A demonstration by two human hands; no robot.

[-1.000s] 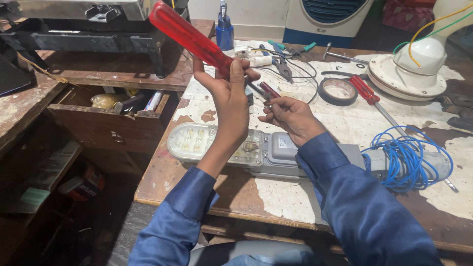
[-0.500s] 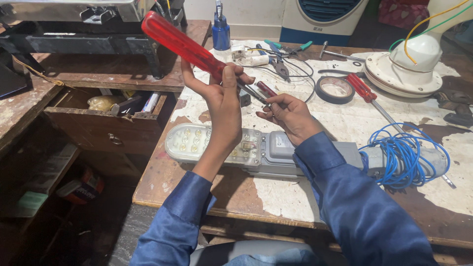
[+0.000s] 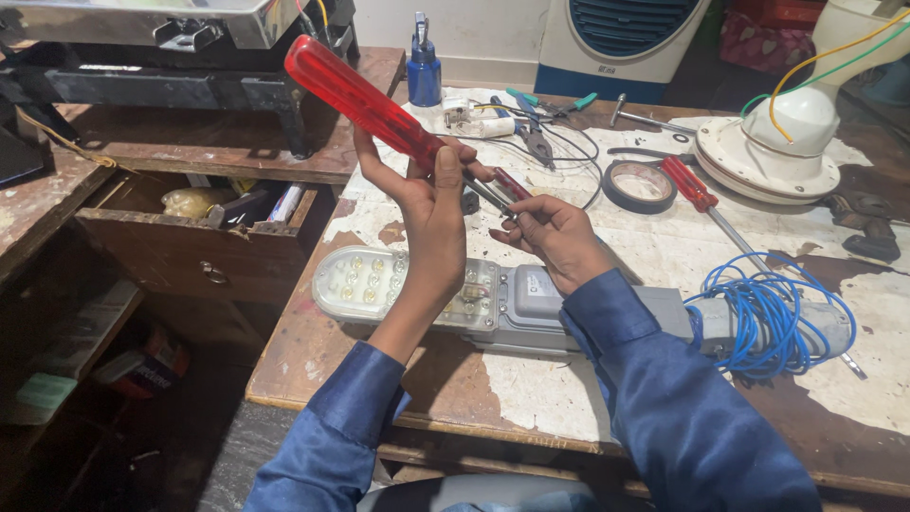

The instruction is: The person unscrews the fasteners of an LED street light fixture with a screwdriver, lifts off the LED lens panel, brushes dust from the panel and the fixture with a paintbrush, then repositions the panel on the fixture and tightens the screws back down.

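Clearly the left hand point(image 3: 431, 204) grips a stiff screwdriver point(image 3: 374, 104) by its handle; right hand point(image 3: 555, 232) pinches its shaft.

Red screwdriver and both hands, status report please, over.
Left hand gripping the big red screwdriver, handle raised. Right hand pinching its metal shaft near the tip. Grey LED lamp lies beneath on the table. Nothing blocking.
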